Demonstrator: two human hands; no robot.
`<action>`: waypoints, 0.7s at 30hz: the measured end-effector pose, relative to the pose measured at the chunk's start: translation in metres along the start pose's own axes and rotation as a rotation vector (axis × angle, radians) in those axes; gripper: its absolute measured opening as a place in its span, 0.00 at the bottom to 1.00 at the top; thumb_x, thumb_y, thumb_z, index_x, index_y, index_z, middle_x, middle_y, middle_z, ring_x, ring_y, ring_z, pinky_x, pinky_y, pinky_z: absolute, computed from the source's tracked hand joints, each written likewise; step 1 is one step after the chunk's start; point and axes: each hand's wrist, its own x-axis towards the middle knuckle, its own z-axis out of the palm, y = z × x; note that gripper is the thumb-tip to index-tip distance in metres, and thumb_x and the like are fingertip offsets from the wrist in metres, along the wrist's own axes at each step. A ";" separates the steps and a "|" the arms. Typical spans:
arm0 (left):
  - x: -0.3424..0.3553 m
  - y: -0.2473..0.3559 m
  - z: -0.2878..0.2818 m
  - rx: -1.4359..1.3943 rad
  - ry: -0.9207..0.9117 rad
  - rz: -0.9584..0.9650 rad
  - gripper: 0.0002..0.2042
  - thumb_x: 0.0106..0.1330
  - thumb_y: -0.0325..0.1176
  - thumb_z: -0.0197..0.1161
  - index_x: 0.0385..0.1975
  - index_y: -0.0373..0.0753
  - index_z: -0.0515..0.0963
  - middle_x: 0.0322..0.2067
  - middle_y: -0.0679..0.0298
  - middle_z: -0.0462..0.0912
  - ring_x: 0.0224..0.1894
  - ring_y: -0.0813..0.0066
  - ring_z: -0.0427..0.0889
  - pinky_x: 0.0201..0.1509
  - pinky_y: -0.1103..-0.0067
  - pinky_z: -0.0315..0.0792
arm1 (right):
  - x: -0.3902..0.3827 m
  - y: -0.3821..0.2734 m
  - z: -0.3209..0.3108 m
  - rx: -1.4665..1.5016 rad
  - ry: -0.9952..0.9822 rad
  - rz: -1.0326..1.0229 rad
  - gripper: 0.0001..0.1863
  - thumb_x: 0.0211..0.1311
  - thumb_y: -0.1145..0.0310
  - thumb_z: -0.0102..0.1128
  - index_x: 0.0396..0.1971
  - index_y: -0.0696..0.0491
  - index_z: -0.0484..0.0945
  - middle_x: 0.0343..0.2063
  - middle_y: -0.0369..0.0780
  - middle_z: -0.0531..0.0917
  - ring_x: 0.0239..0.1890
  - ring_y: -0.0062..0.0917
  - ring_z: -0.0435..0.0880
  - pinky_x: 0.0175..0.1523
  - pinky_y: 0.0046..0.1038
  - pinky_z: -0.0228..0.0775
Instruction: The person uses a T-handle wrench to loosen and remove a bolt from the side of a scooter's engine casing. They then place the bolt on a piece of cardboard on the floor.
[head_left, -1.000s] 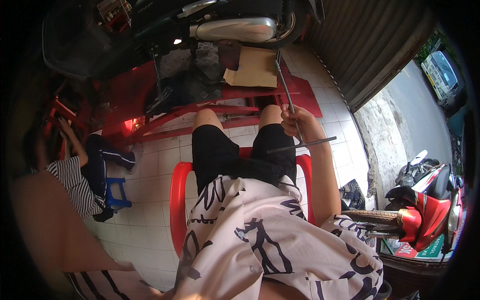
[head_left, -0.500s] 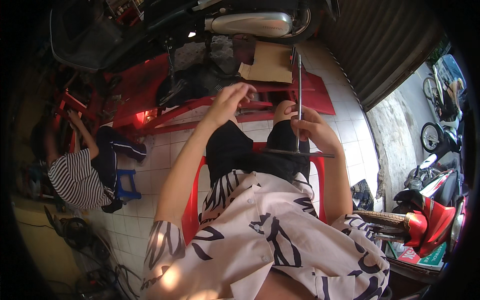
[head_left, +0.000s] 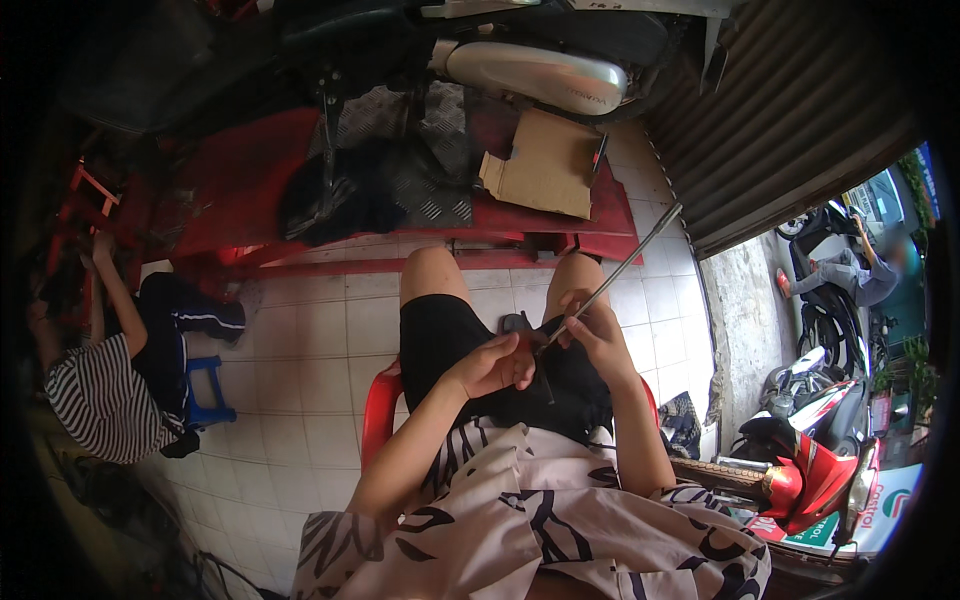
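A metal T-handle wrench (head_left: 625, 268) slants across my lap, its long shaft pointing up and to the right. My right hand (head_left: 594, 330) is closed around the lower shaft, just above the crossbar. Beside the dark crossbar (head_left: 546, 380) is my left hand (head_left: 492, 366), its fingers loosely bent and the thumb apart from them. The left fingertips are very close to the bar; whether they touch it is unclear.
Ahead is a red lift platform (head_left: 240, 180) carrying a motorbike (head_left: 535, 75) and a piece of cardboard (head_left: 550, 160). A person in a striped shirt (head_left: 115, 395) is at the left near a blue stool (head_left: 208, 390). A red motorbike (head_left: 815, 470) stands at the right.
The wrench has tipped from upright to slanting right. My left hand has come down and right to the crossbar. My right hand has lowered slightly, and the view has shifted.
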 end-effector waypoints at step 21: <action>0.000 0.017 0.007 0.395 0.481 0.188 0.11 0.72 0.38 0.51 0.36 0.38 0.75 0.19 0.74 0.64 0.20 0.86 0.62 0.22 0.84 0.56 | 0.012 -0.018 0.042 -0.224 0.279 -0.284 0.11 0.71 0.68 0.45 0.36 0.60 0.73 0.26 0.37 0.74 0.30 0.20 0.76 0.36 0.21 0.68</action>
